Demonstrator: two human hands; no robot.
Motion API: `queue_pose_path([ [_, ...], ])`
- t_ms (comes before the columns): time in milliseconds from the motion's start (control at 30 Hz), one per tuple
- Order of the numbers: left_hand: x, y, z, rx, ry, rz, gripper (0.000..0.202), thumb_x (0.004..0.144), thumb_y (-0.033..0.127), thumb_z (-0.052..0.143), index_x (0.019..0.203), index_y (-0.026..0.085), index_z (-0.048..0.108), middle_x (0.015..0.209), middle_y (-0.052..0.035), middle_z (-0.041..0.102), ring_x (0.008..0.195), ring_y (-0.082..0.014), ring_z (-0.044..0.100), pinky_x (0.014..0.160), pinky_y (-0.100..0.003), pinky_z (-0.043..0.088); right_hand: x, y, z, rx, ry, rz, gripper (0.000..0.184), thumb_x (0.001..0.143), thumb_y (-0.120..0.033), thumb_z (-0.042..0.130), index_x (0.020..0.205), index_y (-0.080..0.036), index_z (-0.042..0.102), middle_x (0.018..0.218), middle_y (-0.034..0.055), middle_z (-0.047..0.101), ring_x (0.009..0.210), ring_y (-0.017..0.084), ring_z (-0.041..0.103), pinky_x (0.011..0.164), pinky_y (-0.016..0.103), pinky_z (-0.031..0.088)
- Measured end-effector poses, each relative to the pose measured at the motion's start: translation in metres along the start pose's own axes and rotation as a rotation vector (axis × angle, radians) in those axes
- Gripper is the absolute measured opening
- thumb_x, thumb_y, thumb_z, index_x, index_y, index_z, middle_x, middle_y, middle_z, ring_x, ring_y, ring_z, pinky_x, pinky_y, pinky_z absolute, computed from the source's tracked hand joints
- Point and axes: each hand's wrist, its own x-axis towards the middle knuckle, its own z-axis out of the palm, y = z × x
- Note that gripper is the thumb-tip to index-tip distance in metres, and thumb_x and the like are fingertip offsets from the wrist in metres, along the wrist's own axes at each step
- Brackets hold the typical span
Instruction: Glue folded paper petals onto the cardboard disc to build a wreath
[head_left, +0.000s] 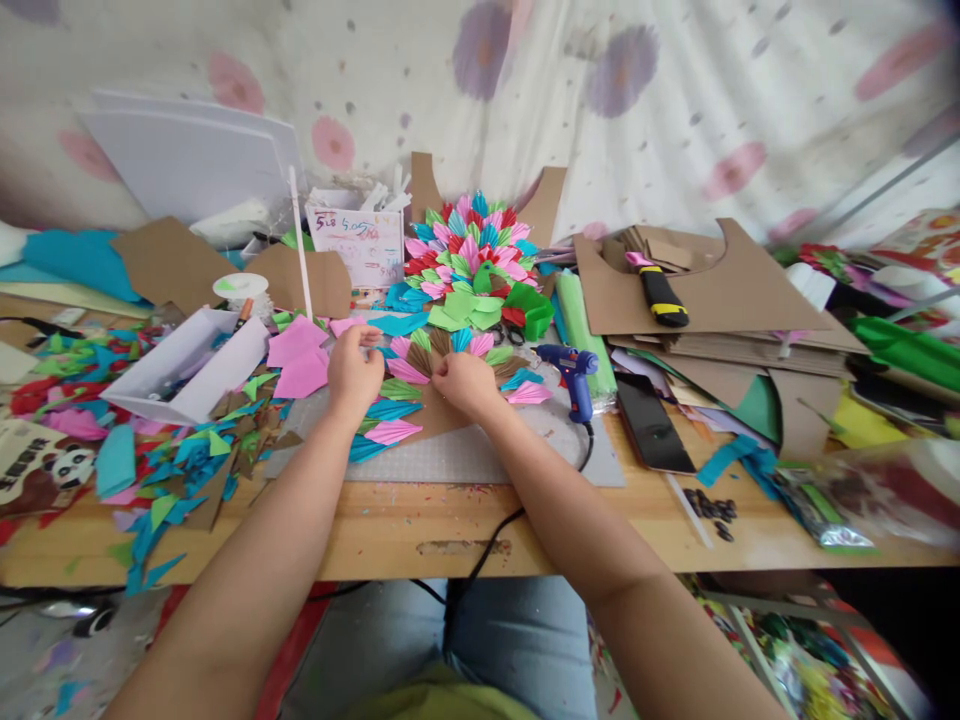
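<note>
My left hand is held over the left part of the work, fingers slightly apart, with nothing visible in them. Close to it are pleated blue petals and pink paper sheets. My right hand is pinched closed at the middle of a brown cardboard piece; what its fingertips hold is hidden. Around that hand, pleated brown paper petals, a pink petal and a green petal fan outward. The cardboard lies on a grey cutting mat.
Right of the mat are a blue glue gun, its cord trailing over the table edge, and a phone. A multicoloured petal piece stands behind. A white box and paper scraps lie left; stacked cardboard lies right.
</note>
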Motion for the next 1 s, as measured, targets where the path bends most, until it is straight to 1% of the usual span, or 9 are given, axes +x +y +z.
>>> queue_pose_path([
  [67, 0.0025, -0.003, -0.0023, -0.017, 0.042, -0.018, 0.027, 0.067, 0.003, 0.046, 0.087, 0.018, 0.056, 0.09, -0.0036, 0.065, 0.082, -0.0155, 0.06, 0.081, -0.031, 0.048, 0.0004, 0.0006, 0.0013, 0.011, 0.002, 0.002, 0.02, 0.079, -0.025, 0.051, 0.087, -0.021, 0.069, 0.097, 0.0077, 0.07, 0.092, 0.022, 0.064, 0.074, 0.029, 0.047],
  [133, 0.004, -0.0056, -0.0035, -0.026, 0.057, -0.022, 0.024, 0.068, 0.005, 0.047, 0.087, 0.018, 0.057, 0.089, -0.0035, 0.065, 0.08, -0.0151, 0.06, 0.08, -0.031, 0.048, 0.0008, 0.0011, 0.0027, 0.025, 0.006, 0.004, 0.02, 0.079, -0.025, 0.051, 0.087, -0.021, 0.069, 0.097, 0.007, 0.07, 0.092, 0.022, 0.064, 0.074, 0.029, 0.047],
  [400, 0.0033, -0.0089, -0.0005, -0.042, 0.069, 0.0, 0.02, 0.069, 0.008, 0.048, 0.085, 0.017, 0.057, 0.087, -0.0043, 0.065, 0.078, -0.0151, 0.059, 0.078, -0.031, 0.048, 0.0028, 0.0022, 0.0072, 0.042, 0.024, 0.005, 0.019, 0.077, -0.027, 0.052, 0.085, -0.022, 0.068, 0.094, 0.0058, 0.07, 0.09, 0.022, 0.063, 0.074, 0.03, 0.048],
  [667, 0.0019, -0.0065, 0.0002, -0.056, 0.058, 0.005, 0.021, 0.07, 0.008, 0.047, 0.086, 0.017, 0.057, 0.087, -0.0046, 0.065, 0.079, -0.0159, 0.06, 0.079, -0.032, 0.048, 0.0027, 0.0035, 0.0091, 0.076, 0.052, 0.0, 0.017, 0.075, -0.028, 0.054, 0.084, -0.022, 0.067, 0.095, 0.005, 0.069, 0.092, 0.021, 0.062, 0.075, 0.028, 0.046],
  [867, 0.0018, -0.0055, 0.0003, -0.056, 0.052, 0.006, 0.02, 0.071, 0.007, 0.047, 0.085, 0.018, 0.057, 0.086, -0.0035, 0.065, 0.08, -0.0152, 0.06, 0.079, -0.031, 0.048, 0.0018, 0.0054, 0.0085, 0.114, 0.078, -0.008, 0.017, 0.074, -0.031, 0.056, 0.084, -0.022, 0.067, 0.093, 0.0045, 0.069, 0.093, 0.021, 0.062, 0.074, 0.028, 0.046],
  [1000, 0.0015, -0.0061, 0.0001, -0.063, 0.053, 0.006, 0.02, 0.071, 0.008, 0.047, 0.085, 0.018, 0.057, 0.087, -0.0025, 0.065, 0.081, -0.0143, 0.06, 0.081, -0.03, 0.048, 0.0009, 0.0041, 0.0082, 0.095, 0.079, -0.018, 0.016, 0.075, -0.029, 0.055, 0.083, -0.022, 0.067, 0.094, 0.0043, 0.069, 0.092, 0.02, 0.062, 0.074, 0.028, 0.045],
])
